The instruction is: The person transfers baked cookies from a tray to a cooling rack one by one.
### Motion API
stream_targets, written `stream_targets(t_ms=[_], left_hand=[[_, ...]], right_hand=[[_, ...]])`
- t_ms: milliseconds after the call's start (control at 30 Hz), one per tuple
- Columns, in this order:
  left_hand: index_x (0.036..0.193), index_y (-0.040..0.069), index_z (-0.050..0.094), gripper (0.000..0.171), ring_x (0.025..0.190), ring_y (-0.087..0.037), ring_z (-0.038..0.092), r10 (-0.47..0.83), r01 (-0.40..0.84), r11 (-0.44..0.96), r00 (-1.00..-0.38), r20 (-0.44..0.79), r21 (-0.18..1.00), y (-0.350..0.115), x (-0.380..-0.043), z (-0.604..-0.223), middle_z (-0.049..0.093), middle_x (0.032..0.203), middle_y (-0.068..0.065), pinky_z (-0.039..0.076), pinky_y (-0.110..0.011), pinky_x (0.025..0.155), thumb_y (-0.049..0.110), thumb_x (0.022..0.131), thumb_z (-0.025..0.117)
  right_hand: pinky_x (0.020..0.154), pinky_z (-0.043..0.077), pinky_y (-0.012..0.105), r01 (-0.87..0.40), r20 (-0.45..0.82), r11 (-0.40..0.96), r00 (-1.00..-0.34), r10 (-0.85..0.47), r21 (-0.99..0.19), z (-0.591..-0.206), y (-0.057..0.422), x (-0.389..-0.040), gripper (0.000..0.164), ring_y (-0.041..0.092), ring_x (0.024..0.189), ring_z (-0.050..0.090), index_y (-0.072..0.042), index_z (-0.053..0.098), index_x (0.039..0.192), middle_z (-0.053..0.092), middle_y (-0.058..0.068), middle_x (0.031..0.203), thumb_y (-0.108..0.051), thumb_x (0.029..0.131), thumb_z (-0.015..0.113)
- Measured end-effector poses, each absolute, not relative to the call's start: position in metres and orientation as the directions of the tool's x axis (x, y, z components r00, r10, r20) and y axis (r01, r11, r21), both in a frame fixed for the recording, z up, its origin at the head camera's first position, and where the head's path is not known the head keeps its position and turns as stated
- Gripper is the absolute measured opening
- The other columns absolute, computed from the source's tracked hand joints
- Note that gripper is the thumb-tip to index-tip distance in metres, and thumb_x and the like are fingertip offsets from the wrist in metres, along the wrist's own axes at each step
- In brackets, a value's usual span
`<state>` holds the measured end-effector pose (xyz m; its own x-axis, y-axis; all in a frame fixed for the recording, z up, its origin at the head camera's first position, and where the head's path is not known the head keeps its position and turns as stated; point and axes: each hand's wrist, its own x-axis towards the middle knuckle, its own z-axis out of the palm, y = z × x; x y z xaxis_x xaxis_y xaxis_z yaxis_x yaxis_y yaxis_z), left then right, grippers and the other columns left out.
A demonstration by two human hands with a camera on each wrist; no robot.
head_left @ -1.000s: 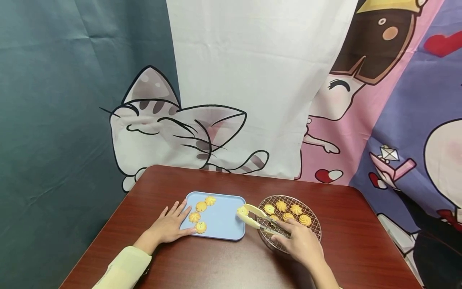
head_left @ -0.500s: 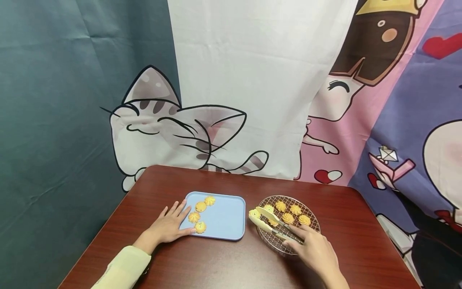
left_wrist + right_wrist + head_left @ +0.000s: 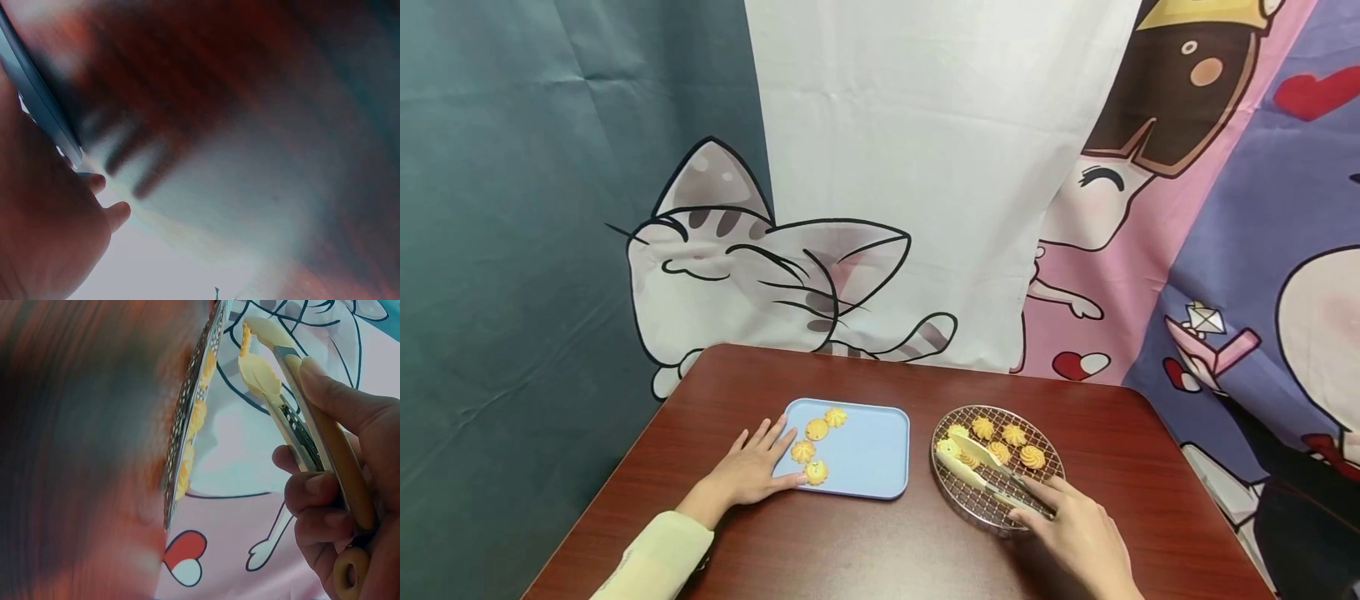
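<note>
My right hand [image 3: 1078, 529] grips a pair of tongs [image 3: 962, 472] with pale yellow tips and metal arms. Between those tips is a piped butter cookie [image 3: 948, 448], seen nearly edge-on as a thin ridged cookie [image 3: 245, 339] in the right wrist view. There it stands off the round wire rack [image 3: 187, 406]. From the head, the tips lie over the left part of that rack [image 3: 977, 502], where several cookies [image 3: 1032, 457] sit. My left hand [image 3: 745, 471] rests with fingers spread on the left edge of a light blue tray [image 3: 868, 454]; several cookies [image 3: 817, 429] line its left side.
Both the tray and the rack stand on a reddish-brown wooden table [image 3: 865, 550], with a strip of tabletop between them. Behind the table hangs a cartoon-printed curtain [image 3: 880, 167]. The left wrist view is mostly blurred.
My right hand has carried the tongs and the cookie to the right, from the tray's right edge to over the rack's left part. The left hand and tray stay put.
</note>
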<state>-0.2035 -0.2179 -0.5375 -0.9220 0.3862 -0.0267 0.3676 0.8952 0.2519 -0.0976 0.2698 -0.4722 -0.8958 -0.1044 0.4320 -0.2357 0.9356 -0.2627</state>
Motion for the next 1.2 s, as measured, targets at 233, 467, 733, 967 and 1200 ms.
stream_targets(t_ms=[233,467,733,967,1200], left_hand=[[0.158,0.01,0.036,0.094,0.152,-0.044,0.019,0.378,0.355,0.899,-0.925,-0.047,0.256,-0.217,-0.204,-0.536,0.019,0.168,-0.015,0.016,-0.068,0.117,0.074,0.091,0.052],[0.158,0.01,0.035,0.094,0.153,-0.043,0.018,0.375,0.352,0.901,-0.926,-0.049,0.256,-0.217,-0.204,-0.535,0.018,0.168,-0.014,0.015,-0.068,0.117,0.074,0.091,0.051],[0.158,0.009,0.036,0.093,0.152,-0.045,0.02,0.384,0.362,0.896,-0.922,-0.039,0.259,-0.217,-0.203,-0.535,0.019,0.168,-0.016,0.016,-0.069,0.116,0.072,0.092,0.053],[0.158,0.009,0.036,0.093,0.152,-0.045,0.019,0.381,0.356,0.897,-0.923,-0.051,0.262,-0.217,-0.204,-0.535,0.018,0.168,-0.015,0.016,-0.068,0.117,0.072,0.092,0.053],[0.158,0.01,0.036,0.094,0.152,-0.044,0.019,0.378,0.354,0.899,-0.924,-0.051,0.256,-0.217,-0.205,-0.534,0.018,0.168,-0.015,0.016,-0.068,0.117,0.074,0.091,0.051]], right_hand=[[0.059,0.052,0.045,-0.175,0.404,0.939,-0.914,-0.043,-0.296,-0.473,0.282,-0.089,0.044,0.024,0.077,0.07,-0.02,0.079,0.114,0.068,-0.005,0.1,-0.038,0.075,0.089],[0.053,0.039,0.034,-0.144,0.383,0.944,-0.924,-0.021,-0.295,-0.475,0.293,-0.082,0.045,0.012,0.065,0.056,-0.019,0.08,0.112,0.059,-0.013,0.086,-0.038,0.073,0.09],[0.053,0.042,0.039,-0.055,0.258,0.955,-0.966,0.022,-0.291,-0.472,0.308,-0.076,0.054,0.017,0.07,0.06,-0.019,0.078,0.118,0.06,-0.011,0.088,-0.052,0.076,0.085],[0.054,0.045,0.042,-0.025,0.238,0.957,-0.97,0.046,-0.288,-0.471,0.319,-0.072,0.057,0.016,0.069,0.059,-0.017,0.077,0.119,0.063,-0.008,0.09,-0.051,0.075,0.086],[0.056,0.045,0.043,0.053,0.151,0.959,-0.984,0.098,-0.277,-0.467,0.33,-0.071,0.063,0.018,0.071,0.059,-0.016,0.075,0.124,0.063,-0.006,0.091,-0.055,0.075,0.084]])
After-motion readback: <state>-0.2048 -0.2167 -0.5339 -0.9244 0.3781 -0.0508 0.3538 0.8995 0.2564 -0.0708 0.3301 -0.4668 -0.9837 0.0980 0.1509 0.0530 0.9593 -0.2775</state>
